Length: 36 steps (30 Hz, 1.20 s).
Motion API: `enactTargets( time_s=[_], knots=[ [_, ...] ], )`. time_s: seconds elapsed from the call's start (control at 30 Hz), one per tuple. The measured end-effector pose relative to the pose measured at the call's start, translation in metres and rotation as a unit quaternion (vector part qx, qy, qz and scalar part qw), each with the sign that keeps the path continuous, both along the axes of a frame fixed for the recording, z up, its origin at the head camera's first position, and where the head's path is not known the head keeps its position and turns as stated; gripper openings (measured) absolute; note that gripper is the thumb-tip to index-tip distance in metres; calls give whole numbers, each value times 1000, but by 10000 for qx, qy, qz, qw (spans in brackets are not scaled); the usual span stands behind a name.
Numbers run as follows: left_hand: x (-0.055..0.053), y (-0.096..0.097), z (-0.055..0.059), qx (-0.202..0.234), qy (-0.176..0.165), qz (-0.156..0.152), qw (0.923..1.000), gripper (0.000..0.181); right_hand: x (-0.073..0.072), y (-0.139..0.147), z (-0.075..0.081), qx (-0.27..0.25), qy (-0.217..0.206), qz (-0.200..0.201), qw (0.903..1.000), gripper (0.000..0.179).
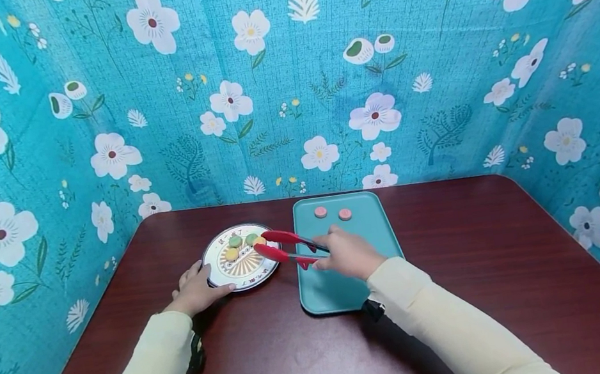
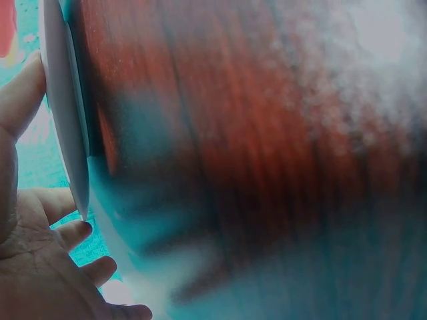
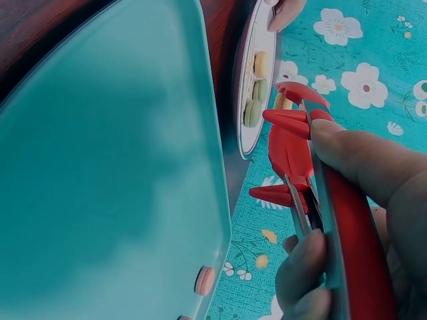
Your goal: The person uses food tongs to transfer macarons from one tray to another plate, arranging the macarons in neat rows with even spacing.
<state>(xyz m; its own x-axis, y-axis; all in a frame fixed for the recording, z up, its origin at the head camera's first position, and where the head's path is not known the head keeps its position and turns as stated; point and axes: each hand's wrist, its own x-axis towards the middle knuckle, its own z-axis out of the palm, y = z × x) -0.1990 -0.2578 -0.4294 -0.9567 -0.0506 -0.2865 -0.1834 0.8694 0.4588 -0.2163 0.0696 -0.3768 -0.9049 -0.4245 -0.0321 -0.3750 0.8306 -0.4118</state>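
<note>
The right hand (image 1: 350,253) is gripping red tongs (image 1: 272,253), their long axis running leftward across the tray's (image 1: 322,293) left edge to the right edge of the plate (image 1: 262,275). There a yellow cookie (image 1: 260,241) is sitting at the tips, between the two hands; whether they are pinching it, I cannot tell. The left hand (image 1: 197,291) is holding the plate's near-left edge.

Long, plain pale-yellow sleeves (image 1: 454,322)
</note>
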Motion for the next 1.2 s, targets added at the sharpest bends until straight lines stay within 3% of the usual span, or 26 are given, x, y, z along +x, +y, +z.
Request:
enactTargets(
  time_s=[1.2],
  knots=[
    [-2, -1, -3, -22, -20, 35, 10000, 103, -7, -23, -3, 254, -83, 250, 9993, 60]
  ],
)
